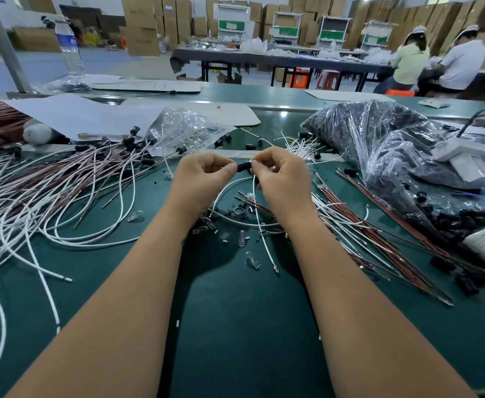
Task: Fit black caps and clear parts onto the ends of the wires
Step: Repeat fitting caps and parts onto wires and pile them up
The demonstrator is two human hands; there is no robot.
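Note:
A black cap (pixel 244 167) is held between both hands above the green table (pixel 235 326). My left hand (pixel 204 175) pinches its left end, and my right hand (pixel 281 173) pinches its right end with curled fingers. A white wire (pixel 254 193) hangs down from under my right hand and loops over the table. Loose clear parts (pixel 252 260) and small black bits lie below the hands. Whether a clear part sits in the cap is hidden by my fingers.
A big pile of white and brown wires with caps (pixel 63 185) covers the left. Bare wires (pixel 359 225) fan out on the right. A plastic bag of black caps (pixel 385 150) lies at right, a bag of clear parts (pixel 184 130) behind the hands. A water bottle (pixel 70 47) stands far left.

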